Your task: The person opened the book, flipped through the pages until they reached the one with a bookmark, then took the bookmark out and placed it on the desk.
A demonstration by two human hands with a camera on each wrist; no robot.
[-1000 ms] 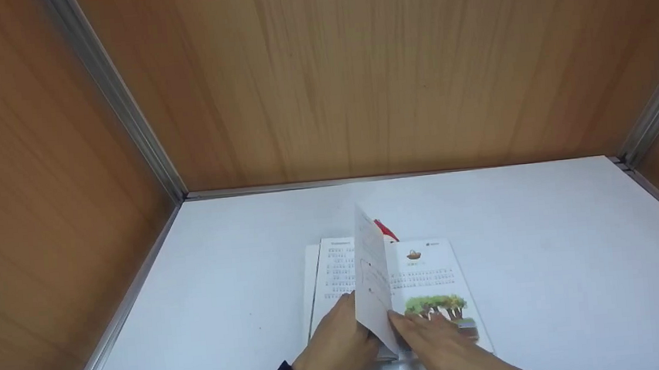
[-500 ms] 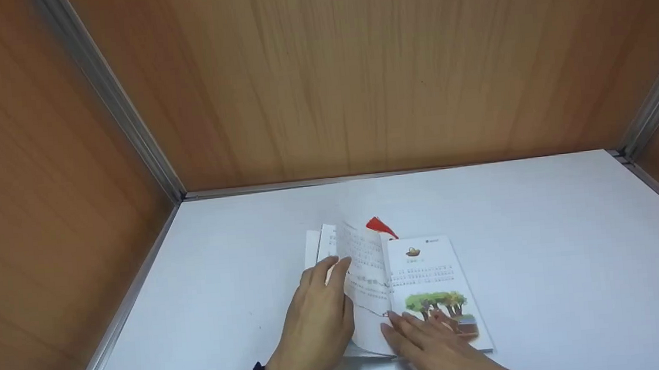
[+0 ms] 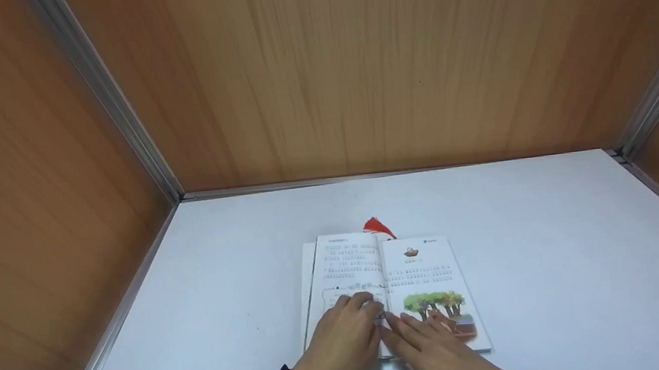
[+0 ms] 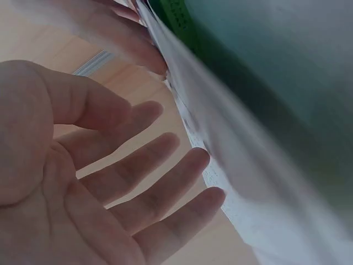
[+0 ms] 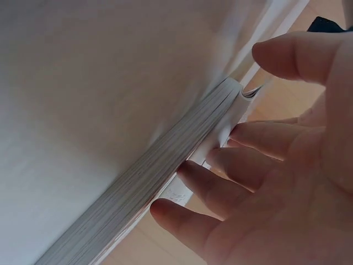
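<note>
An open book (image 3: 387, 286) lies flat on the white table (image 3: 547, 262), text on its left page, trees pictured on its right page. A red tassel (image 3: 377, 226) pokes out at its top. My left hand (image 3: 342, 346) lies with straight fingers on the lower left page by the spine. My right hand (image 3: 436, 350) rests flat on the lower right page, fingertips near the spine. In the left wrist view my left hand (image 4: 138, 182) has spread fingers touching the page (image 4: 242, 182). In the right wrist view my right hand's fingers (image 5: 220, 187) touch the page block (image 5: 160, 171).
Wooden panels (image 3: 356, 71) with metal corner strips (image 3: 105, 102) wall the table at the back and on both sides. Bare white surface lies left and right of the book.
A page that stood upright at the spine has been turned over to the left and now lies flat. My left hand moved onto it and presses it down; my right hand stayed on the right page.
</note>
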